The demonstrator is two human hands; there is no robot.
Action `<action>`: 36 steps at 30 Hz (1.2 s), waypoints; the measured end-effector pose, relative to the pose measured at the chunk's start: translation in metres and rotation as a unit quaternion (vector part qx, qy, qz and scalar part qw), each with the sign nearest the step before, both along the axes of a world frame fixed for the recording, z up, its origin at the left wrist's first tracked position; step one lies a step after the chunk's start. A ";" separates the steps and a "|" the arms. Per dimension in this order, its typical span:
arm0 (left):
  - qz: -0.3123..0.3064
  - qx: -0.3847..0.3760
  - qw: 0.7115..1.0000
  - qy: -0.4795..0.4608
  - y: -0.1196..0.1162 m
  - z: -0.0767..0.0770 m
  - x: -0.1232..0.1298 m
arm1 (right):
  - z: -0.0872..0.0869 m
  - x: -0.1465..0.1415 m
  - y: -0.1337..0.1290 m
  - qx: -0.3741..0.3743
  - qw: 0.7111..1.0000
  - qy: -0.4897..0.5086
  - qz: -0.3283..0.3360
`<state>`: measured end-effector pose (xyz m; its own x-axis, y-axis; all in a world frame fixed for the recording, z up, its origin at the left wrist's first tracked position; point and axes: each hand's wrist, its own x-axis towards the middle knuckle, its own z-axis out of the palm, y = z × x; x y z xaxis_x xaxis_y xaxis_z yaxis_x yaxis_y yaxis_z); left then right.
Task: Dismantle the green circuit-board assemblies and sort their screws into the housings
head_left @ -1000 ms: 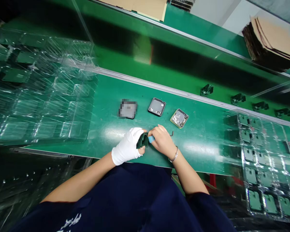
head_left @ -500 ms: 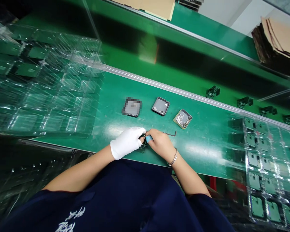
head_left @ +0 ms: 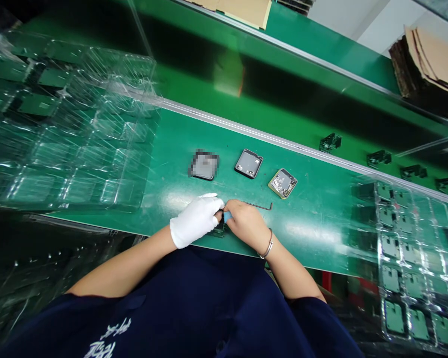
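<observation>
Head view — both hands [head_left: 224,219] pinch, seemingly, dark part [head_left: 220,229].

The green table [head_left: 321,223] carries a grey square housing [head_left: 248,163]. Left of it lies a blurred square part [head_left: 203,165]; right, a foil-filled housing [head_left: 282,183]; nearer, a hex key [head_left: 259,205].

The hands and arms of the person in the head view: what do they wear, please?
The left hand wears a white fabric glove that ends at the wrist. The right hand has no glove; one finger carries a small light-blue cover, and a thin silver bangle circles the wrist. Both forearms are uncovered. The dark navy garment has short sleeves and white lettering near the bottom edge.
</observation>
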<state>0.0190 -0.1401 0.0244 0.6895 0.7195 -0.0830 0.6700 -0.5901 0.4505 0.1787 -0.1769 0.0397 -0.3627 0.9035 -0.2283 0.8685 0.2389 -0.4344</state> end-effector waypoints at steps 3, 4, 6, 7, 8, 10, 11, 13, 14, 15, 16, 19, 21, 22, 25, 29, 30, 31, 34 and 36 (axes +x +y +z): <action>-0.002 -0.008 1.000 -0.006 -0.001 -0.002 0.000 | 0.001 0.000 0.000 -0.003 1.000 0.013 0.002; -0.003 -0.014 1.000 -0.010 -0.001 -0.003 -0.001 | 0.001 0.000 0.001 -0.002 1.000 0.023 0.001; 0.000 -0.034 0.999 -0.025 0.002 -0.005 -0.004 | -0.002 0.002 0.002 0.003 0.999 0.047 -0.008; 0.006 -0.047 0.998 -0.041 0.003 -0.005 -0.006 | -0.004 0.004 0.003 0.004 0.998 0.059 -0.017; 0.018 -0.060 0.996 -0.065 0.005 -0.006 -0.008 | -0.007 0.006 0.005 0.003 0.997 0.071 -0.031; 0.065 -0.077 0.986 -0.129 0.008 -0.006 -0.013 | -0.014 0.012 0.007 -0.011 0.994 0.084 -0.070; 0.093 -0.076 0.980 -0.161 0.008 -0.006 -0.016 | -0.018 0.016 0.008 -0.019 0.992 0.079 -0.093; 0.121 -0.058 0.970 -0.201 0.004 -0.008 -0.019 | -0.027 0.024 0.008 -0.023 0.989 0.053 -0.135; 0.114 -0.047 0.971 -0.206 0.000 -0.010 -0.020 | -0.030 0.029 0.008 -0.014 0.988 0.040 -0.149; 0.100 -0.038 0.974 -0.200 -0.004 -0.012 -0.020 | -0.033 0.035 0.007 0.003 0.987 0.033 -0.158; 0.086 -0.032 0.978 -0.187 -0.009 -0.015 -0.019 | -0.036 0.040 0.007 0.022 0.987 0.031 -0.157; 0.092 -0.038 0.985 -0.142 -0.019 -0.026 -0.016 | -0.043 0.057 0.005 0.059 0.993 0.017 -0.104; 0.117 -0.047 0.983 -0.136 -0.021 -0.032 -0.016 | -0.046 0.064 0.004 0.057 0.996 -0.006 -0.066; 0.122 -0.049 0.982 -0.139 -0.020 -0.035 -0.017 | -0.048 0.065 0.004 0.054 0.997 -0.011 -0.058; 0.109 -0.036 0.983 -0.146 -0.013 -0.042 -0.024 | -0.052 0.061 0.003 0.048 0.997 0.043 -0.047; 0.082 -0.015 0.987 -0.140 -0.006 -0.050 -0.032 | -0.059 0.047 0.004 0.029 0.989 0.146 -0.018; 0.081 -0.011 0.987 -0.139 -0.006 -0.051 -0.033 | -0.060 0.044 0.005 0.030 0.988 0.154 -0.012; 0.082 -0.009 0.987 -0.137 -0.006 -0.052 -0.033 | -0.061 0.041 0.005 0.032 0.987 0.156 -0.008; 0.081 -0.006 0.988 -0.134 -0.006 -0.051 -0.032 | -0.062 0.036 0.007 0.036 0.990 0.134 -0.001; 0.078 -0.006 0.988 -0.135 -0.006 -0.049 -0.031 | -0.059 0.034 0.007 0.025 0.995 0.094 -0.008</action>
<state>-0.0121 -0.1460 -0.0251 0.5678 0.8193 0.0793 0.6078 -0.4823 0.6308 0.2122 -0.1700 -0.0197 -0.3802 0.9180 -0.1127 0.7769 0.2508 -0.5775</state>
